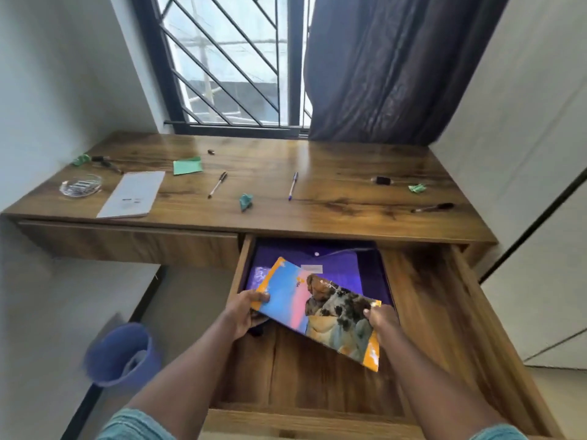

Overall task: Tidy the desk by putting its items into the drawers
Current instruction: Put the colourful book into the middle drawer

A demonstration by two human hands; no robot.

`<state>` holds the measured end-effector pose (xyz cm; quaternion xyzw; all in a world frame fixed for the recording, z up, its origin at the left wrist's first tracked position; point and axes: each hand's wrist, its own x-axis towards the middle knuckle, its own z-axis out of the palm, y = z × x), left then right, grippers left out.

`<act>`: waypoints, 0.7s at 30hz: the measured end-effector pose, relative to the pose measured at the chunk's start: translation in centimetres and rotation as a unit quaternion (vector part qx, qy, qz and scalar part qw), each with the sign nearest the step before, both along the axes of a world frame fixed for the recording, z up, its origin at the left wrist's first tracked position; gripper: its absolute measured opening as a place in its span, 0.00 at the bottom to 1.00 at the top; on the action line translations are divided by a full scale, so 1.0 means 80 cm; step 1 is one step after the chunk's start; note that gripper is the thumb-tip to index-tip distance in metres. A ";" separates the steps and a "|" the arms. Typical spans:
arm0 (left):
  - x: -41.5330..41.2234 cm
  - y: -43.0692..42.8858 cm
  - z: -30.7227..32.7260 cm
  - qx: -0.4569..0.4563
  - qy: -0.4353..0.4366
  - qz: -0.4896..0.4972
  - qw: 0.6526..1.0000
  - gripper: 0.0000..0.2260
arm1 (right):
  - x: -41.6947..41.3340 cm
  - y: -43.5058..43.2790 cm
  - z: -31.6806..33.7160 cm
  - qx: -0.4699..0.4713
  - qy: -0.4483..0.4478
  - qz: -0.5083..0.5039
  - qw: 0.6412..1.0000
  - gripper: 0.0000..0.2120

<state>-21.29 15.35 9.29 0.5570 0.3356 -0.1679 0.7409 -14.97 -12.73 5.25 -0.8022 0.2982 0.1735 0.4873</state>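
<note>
Both my hands hold a colourful book tilted over the open right drawer. My left hand grips its left edge and my right hand pinches its right edge. A purple folder lies in the back of the drawer under the book. On the wooden desk lie a white notepad, a green paper, two pens, a black marker, crumpled green scraps and a glass dish.
The left drawer is closed. A blue bin stands on the floor at the left. A small black object lies at the desk's right. Behind the desk are a barred window and a dark curtain.
</note>
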 end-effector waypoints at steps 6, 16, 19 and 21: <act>0.007 -0.014 -0.041 0.111 0.151 -0.264 0.946 0.04 | -0.022 -0.055 -0.001 -0.042 -0.027 0.014 0.999 0.26; 0.048 -0.094 -0.051 0.146 0.228 -0.450 0.851 0.29 | -0.040 -0.128 -0.029 -0.078 0.026 0.054 0.995 0.29; 0.050 -0.121 -0.051 0.142 0.258 -0.468 0.833 0.30 | -0.038 -0.143 -0.025 -0.124 0.055 0.065 0.989 0.29; 0.047 -0.140 -0.051 0.132 0.279 -0.468 0.828 0.29 | -0.033 -0.154 -0.024 -0.138 0.071 0.085 0.984 0.28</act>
